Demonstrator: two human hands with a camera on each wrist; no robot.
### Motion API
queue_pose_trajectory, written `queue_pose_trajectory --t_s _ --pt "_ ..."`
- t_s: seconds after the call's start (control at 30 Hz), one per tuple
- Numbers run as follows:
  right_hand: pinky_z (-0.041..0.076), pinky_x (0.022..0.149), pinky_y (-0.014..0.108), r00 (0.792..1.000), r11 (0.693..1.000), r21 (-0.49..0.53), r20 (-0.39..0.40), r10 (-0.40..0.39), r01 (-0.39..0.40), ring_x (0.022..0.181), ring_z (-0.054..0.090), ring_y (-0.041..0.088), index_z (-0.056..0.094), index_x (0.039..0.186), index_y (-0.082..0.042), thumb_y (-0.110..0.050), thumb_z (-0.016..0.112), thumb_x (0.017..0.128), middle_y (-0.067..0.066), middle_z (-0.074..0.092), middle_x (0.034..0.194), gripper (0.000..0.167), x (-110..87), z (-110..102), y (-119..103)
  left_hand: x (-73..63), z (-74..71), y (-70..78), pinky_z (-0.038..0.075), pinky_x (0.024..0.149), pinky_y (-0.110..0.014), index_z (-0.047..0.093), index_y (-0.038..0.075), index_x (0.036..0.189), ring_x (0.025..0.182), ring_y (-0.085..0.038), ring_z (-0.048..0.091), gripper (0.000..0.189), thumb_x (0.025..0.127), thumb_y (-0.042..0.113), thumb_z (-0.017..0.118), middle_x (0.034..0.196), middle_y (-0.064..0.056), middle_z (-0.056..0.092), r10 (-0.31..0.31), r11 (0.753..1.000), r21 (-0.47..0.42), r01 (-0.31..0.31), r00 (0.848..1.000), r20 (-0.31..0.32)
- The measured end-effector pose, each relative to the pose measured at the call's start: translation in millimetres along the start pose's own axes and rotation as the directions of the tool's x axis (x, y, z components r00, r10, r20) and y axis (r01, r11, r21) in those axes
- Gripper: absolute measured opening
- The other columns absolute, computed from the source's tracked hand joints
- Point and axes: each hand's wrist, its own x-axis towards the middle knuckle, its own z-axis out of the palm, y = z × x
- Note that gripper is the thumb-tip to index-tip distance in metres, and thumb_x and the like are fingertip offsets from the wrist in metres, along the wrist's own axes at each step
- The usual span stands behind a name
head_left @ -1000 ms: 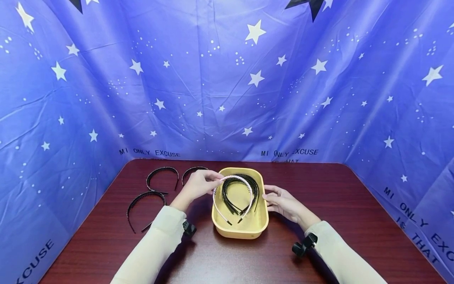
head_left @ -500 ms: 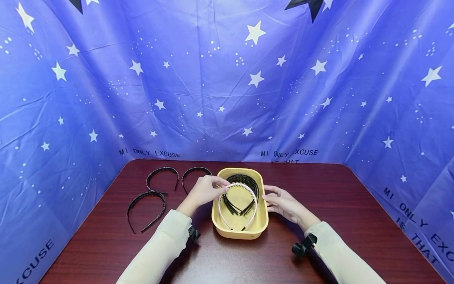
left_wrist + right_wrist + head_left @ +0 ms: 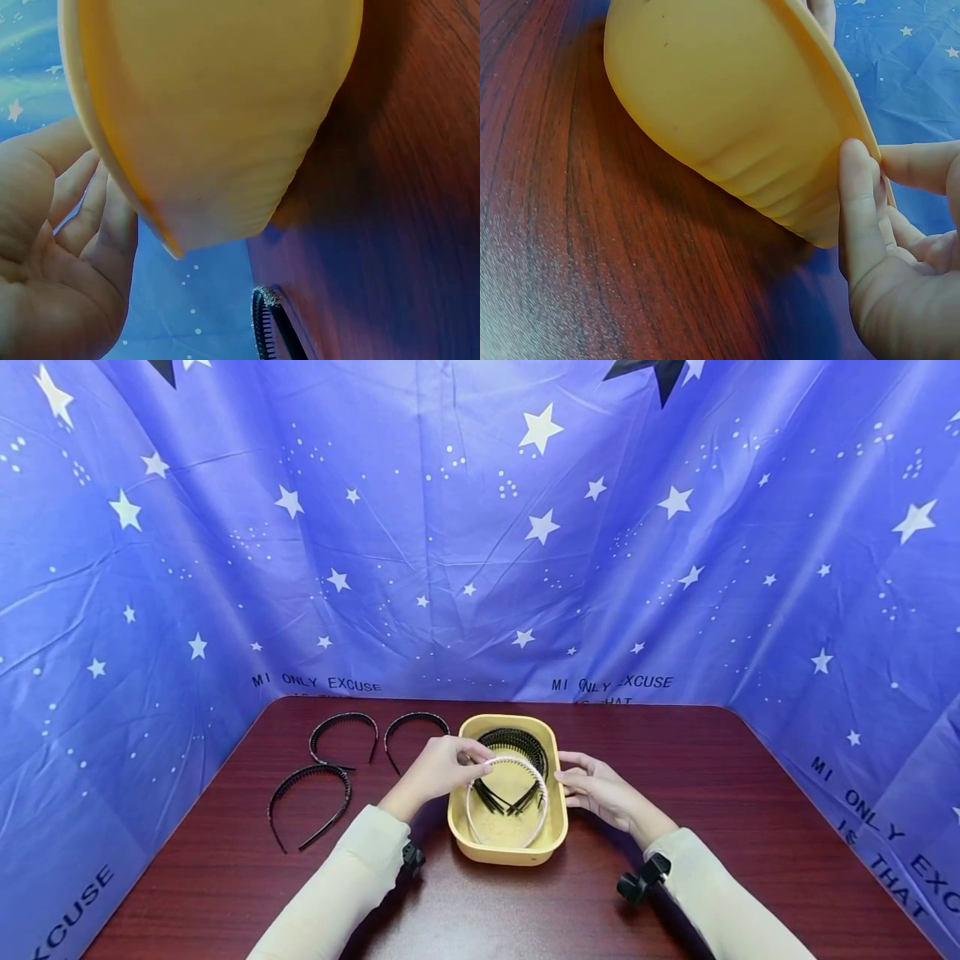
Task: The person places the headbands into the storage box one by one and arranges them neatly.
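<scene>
A yellow plastic bin [image 3: 495, 857] stands on the table, holding several black toothed headbands [image 3: 517, 737] stacked at its far end. Over the bin's left side my left hand [image 3: 444, 768] pinches a pale pink headband [image 3: 545, 799] at the upper left of its arc. Its open ends point toward me, down inside the bin's near end. In the left wrist view, the fingertips pass behind the bin's rim, which hides them. My right hand [image 3: 603, 792] grips the bin's right rim, with a finger on the outer wall in the right wrist view.
Left of the bin lie three black headbands: one at the near left [image 3: 347, 793], one behind it [image 3: 343, 717], and one [image 3: 415, 716] close to the bin, partly covered by my left hand. A blue star-printed curtain [image 3: 480, 527] surrounds the dark red wooden table [image 3: 712, 793].
My left hand has moved right and toward me, lowering the pink headband further into the near end of the bin. The right hand and the bin have stayed in place.
</scene>
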Motion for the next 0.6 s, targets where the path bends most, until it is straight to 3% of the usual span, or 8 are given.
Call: queue_pose_trajectory --t_s 0.2,0.43,0.6 --pt "0.059 0.076 0.030 1.000 1.000 -0.004 -0.005 0.002 -0.002 0.079 0.066 0.012 0.020 0.150 0.012 -0.004 0.056 0.099 0.007 0.065 0.096 0.065 -0.6 1.4 -0.5 0.1 1.6 -0.6 0.054 0.058 -0.021 0.079 0.014 0.100 0.068 -0.003 0.063 0.012 0.089 0.013 0.078 0.082 0.007 0.072 0.037 0.997 0.073 -0.037 0.999 -0.009" --pt "0.059 0.077 0.030 1.000 1.000 -0.003 -0.010 0.002 -0.002 0.080 0.066 0.012 0.020 0.150 0.012 -0.004 0.057 0.098 0.007 0.064 0.097 0.065 -0.6 1.0 -0.2 0.9 1.3 -3.1 0.056 0.065 -0.020 0.079 0.011 0.103 0.075 -0.006 0.068 0.014 0.089 0.011 0.076 0.086 0.004 0.075 0.079 0.990 0.117 -0.081 0.997 0.021" --pt "0.059 0.077 0.030 1.000 1.000 -0.003 -0.009 0.003 -0.003 0.080 0.065 0.012 0.019 0.150 0.012 -0.004 0.057 0.099 0.007 0.064 0.097 0.066 -0.3 0.4 0.1 1.2 0.9 -4.5 0.056 0.071 -0.020 0.079 0.011 0.106 0.080 -0.007 0.069 0.018 0.089 0.009 0.075 0.089 0.004 0.075 0.074 0.984 0.157 -0.080 0.996 0.045"
